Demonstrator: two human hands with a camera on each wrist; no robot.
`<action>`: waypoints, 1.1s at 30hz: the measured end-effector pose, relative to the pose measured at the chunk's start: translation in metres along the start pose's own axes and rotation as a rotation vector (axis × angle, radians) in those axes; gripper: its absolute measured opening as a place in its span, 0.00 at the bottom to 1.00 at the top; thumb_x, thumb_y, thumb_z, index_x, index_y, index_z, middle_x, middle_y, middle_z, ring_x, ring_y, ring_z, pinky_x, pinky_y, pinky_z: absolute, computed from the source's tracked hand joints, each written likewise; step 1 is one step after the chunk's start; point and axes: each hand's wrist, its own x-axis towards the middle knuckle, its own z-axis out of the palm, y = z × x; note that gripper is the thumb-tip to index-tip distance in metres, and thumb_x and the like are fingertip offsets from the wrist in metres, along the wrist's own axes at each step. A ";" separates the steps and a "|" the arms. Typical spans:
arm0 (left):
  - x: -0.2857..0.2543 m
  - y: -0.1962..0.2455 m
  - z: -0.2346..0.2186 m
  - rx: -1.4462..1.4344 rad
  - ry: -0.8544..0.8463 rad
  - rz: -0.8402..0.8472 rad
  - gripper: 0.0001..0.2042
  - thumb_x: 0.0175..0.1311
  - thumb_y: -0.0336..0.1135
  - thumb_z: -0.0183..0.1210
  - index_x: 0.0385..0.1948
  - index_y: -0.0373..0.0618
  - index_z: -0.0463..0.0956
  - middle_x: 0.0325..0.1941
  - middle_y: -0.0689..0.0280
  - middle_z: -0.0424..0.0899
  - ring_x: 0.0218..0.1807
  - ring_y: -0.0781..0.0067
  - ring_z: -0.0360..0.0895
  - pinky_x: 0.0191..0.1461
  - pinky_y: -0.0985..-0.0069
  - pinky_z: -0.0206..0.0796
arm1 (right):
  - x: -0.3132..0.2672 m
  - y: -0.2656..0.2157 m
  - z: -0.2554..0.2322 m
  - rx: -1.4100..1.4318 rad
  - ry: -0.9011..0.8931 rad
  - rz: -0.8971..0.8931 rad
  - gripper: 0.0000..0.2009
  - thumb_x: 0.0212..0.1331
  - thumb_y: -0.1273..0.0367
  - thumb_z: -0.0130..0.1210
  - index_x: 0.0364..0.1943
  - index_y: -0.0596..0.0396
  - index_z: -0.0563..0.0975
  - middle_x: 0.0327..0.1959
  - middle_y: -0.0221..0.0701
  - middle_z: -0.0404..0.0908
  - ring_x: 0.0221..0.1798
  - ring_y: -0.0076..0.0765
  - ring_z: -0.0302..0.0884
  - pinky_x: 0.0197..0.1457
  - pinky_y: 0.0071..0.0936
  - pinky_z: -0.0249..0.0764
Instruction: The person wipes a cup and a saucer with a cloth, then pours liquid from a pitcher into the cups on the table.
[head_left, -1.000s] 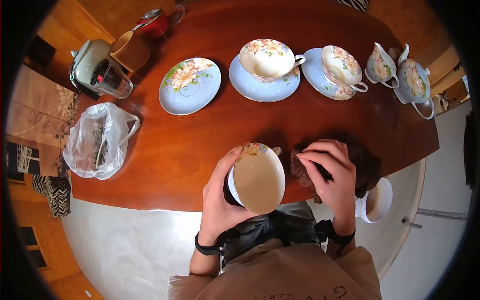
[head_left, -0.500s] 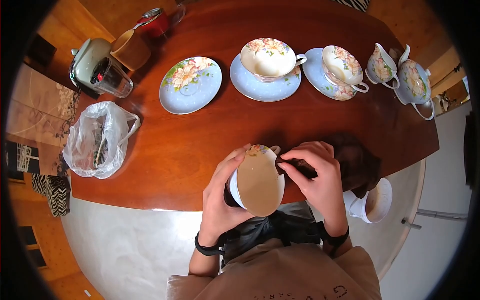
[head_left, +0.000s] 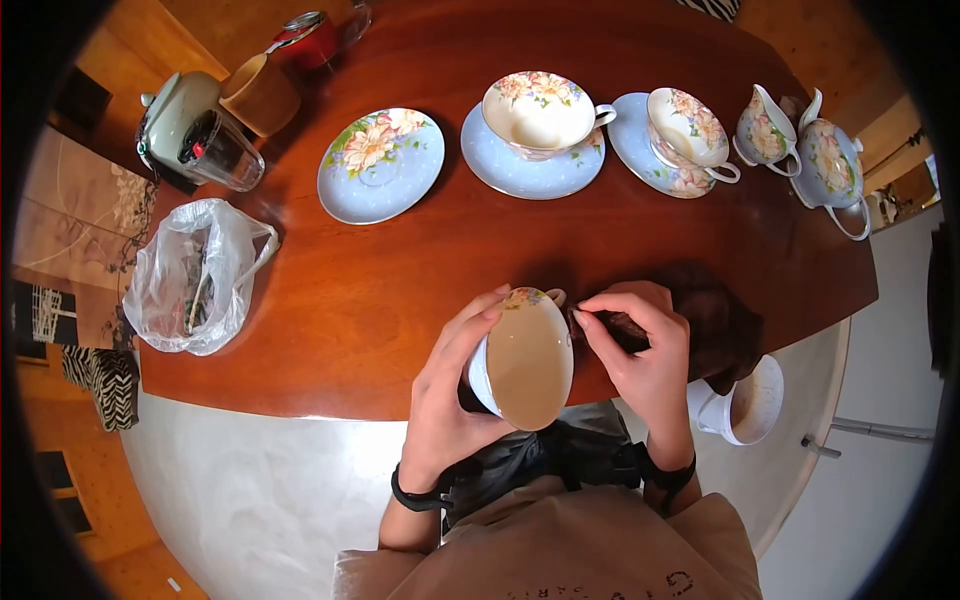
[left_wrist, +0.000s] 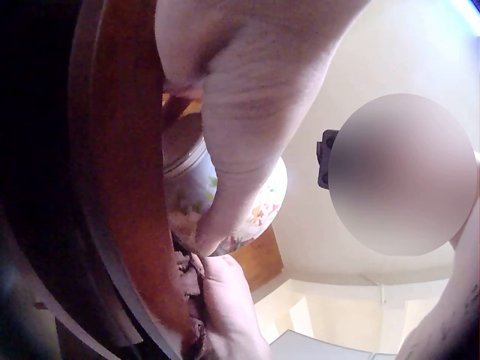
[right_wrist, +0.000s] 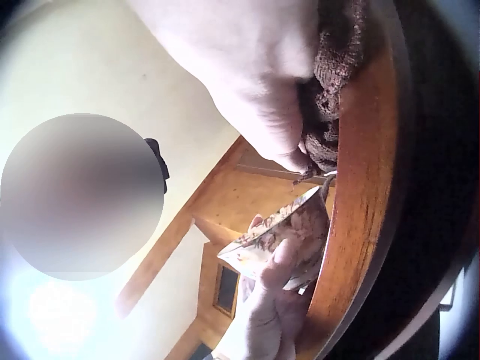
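The person sits close to the desk (head_left: 330,330) with a flowered cup (head_left: 528,365) held just over its near edge. The left hand (head_left: 445,385) has it in a firm grip, fingers spread round the outside, and the cup is tipped so that its mouth leans toward the person. The inside shows tan; I can't tell whether that is shade or something in it. The right hand (head_left: 645,350) has a pinching grip on a fold of dark brown cloth (head_left: 722,318), with the rest bunched beside and behind the fingers. Those fingertips sit just beside the cup's handle (head_left: 557,297); whether the cloth touches the china there, I can't make out.

I'd say the step in hand is wiping this cup, around the rim and handle. The next move seems to call for a steady left hand and light rubbing with the pinched fold, turning the cup a little to reach the rest.

Farther back on the desk, a bare blue saucer (head_left: 380,200) lies to the left, which I'd guess belongs to this cup. Along from it, a second cup (head_left: 548,120) and a third cup (head_left: 688,130) rest on saucers of their own.
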 end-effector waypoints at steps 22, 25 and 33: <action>-0.001 0.001 0.006 0.106 -0.012 -0.039 0.44 0.35 0.32 0.80 0.63 0.44 0.70 0.67 0.53 0.76 0.65 0.55 0.75 0.61 0.68 0.63 | 0.003 -0.001 0.016 -0.242 0.061 -0.295 0.08 0.46 0.72 0.72 0.28 0.46 0.82 0.29 0.19 0.78 0.35 0.29 0.76 0.53 0.37 0.61; -0.003 0.002 0.007 0.111 0.002 -0.068 0.45 0.35 0.32 0.80 0.64 0.45 0.68 0.66 0.52 0.77 0.66 0.55 0.75 0.62 0.68 0.63 | 0.002 0.002 0.015 -0.184 0.106 -0.255 0.09 0.46 0.74 0.71 0.28 0.47 0.81 0.28 0.21 0.79 0.33 0.29 0.76 0.52 0.37 0.62; -0.006 0.000 0.009 0.102 0.083 -0.084 0.45 0.37 0.28 0.80 0.65 0.43 0.66 0.67 0.49 0.74 0.68 0.50 0.72 0.68 0.61 0.66 | 0.004 0.004 0.008 -0.112 0.049 -0.204 0.08 0.46 0.75 0.71 0.29 0.48 0.82 0.28 0.21 0.80 0.31 0.29 0.76 0.51 0.34 0.64</action>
